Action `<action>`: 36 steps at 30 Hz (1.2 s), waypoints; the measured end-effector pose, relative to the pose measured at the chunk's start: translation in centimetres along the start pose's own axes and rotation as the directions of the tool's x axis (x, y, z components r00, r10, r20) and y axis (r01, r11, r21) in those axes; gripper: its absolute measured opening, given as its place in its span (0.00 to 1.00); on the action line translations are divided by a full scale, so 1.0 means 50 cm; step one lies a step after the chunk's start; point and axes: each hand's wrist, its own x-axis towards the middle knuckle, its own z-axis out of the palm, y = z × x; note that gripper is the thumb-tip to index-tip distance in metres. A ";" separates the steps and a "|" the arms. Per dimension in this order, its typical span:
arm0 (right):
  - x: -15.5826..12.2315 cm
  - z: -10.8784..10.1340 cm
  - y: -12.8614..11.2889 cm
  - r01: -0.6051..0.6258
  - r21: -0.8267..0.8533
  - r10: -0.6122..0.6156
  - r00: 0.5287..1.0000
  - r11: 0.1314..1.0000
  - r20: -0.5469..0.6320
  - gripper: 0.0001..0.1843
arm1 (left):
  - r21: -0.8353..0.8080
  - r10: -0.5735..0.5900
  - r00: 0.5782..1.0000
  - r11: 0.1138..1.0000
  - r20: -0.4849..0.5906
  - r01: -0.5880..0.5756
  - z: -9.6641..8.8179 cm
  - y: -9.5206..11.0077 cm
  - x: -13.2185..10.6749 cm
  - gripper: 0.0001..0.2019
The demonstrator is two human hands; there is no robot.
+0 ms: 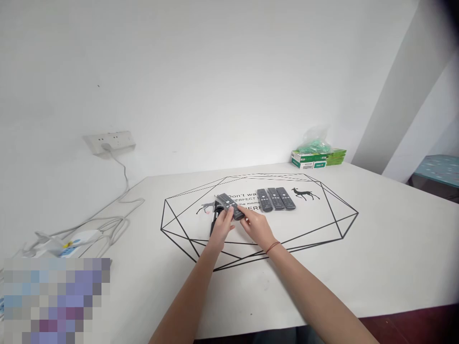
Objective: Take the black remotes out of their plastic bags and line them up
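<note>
A dark remote control (225,200) with pale buttons is held tilted above the table, apparently in a clear sleeve. My left hand (222,230) grips its near end, the thumb on its face. My right hand (258,226) pinches the same end from the right side. Under the held remote and beside my left hand is a black object (214,224), mostly hidden, its kind unclear. To the right of my hands, three similar remotes lie side by side: a left one (265,200), a middle one (276,199) and a right one (286,198).
The white table (387,258) carries a printed black line pattern, lettering and deer. Green boxes (309,159) with a plastic bag (316,141) on top stand against the wall. Cables (114,224) and a power strip (81,241) lie at left, below a wall socket (113,142).
</note>
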 end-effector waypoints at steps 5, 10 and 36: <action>0.001 0.000 0.018 -0.069 -0.068 0.065 0.996 0.995 -0.064 0.21 | 0.292 0.351 0.935 0.890 0.049 -0.350 0.001 0.010 -0.014 0.28; 0.002 -0.003 0.020 -0.025 -0.103 0.021 0.999 0.994 -0.037 0.20 | 0.404 0.350 0.917 0.823 0.193 -0.399 -0.012 0.035 -0.026 0.15; 0.033 -0.016 0.039 -0.473 0.705 0.478 0.852 0.528 0.214 0.20 | 0.312 0.194 0.960 0.916 0.203 -0.251 -0.011 -0.004 0.005 0.29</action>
